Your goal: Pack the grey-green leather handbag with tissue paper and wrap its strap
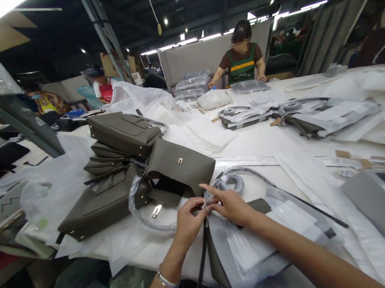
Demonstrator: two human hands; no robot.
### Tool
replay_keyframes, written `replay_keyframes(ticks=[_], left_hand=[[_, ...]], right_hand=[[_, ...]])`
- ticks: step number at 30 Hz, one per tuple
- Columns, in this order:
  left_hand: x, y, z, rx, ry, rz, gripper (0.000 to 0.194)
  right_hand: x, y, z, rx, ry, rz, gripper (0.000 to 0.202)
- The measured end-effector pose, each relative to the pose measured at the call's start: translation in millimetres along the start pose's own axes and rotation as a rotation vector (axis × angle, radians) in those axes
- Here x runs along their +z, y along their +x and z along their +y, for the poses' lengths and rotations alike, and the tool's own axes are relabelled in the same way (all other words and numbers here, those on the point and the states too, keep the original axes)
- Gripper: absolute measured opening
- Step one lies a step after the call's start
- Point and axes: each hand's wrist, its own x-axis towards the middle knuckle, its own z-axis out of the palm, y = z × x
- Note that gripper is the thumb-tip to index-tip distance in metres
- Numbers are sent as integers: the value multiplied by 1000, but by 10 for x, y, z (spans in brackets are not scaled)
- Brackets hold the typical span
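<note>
Fingertips of my left hand (189,221) and my right hand (232,205) meet over the near bag, pinching what looks like a thin white string (206,207). My right index finger is raised off the pinch. Under my hands lies a dark olive handbag (218,263) covered with white sheets and clear film (255,247). A strap coil (234,182) wrapped in film sits just beyond my fingers. To the left, an olive handbag (181,163) with a gold clasp leans on other olive bags (119,132), beside a film-wrapped handle (135,198).
Two wrapped bags (247,115) (325,115) lie farther back on the white table (252,146). Paper tags (367,163) and a grey bag (379,210) are at right. Across the table a person in a striped apron (245,65) works. A metal post (28,108) rises at left.
</note>
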Motion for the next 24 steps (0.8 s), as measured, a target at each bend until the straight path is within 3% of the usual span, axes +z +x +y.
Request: replay_keyframes(ticks=[3,6,10,13,15,19,24], left_hand=[[-25,48,127,73,88,-89,10],[-41,63,227,104,167,-146,23],[-72,11,232,79,235,-69,48],[-119,-63,172,39,262,10,54],[-158,-123,133,10,278,56,57],[-258,-238,115,-33,325,138,45],[-504,-326,285,-25,402,319,35]], right_hand=[[48,-12,47,-24,65,-10,70],[115,-41,101,-37,346,-16,73],[113,-75,124,51,917,-126,93],[53,-74,128,243,1119,-38,94],[32,-60,146,301,1093,29,85],[74,-28,203,206,742,84,57],[104,-31,242,136,536,154,33]])
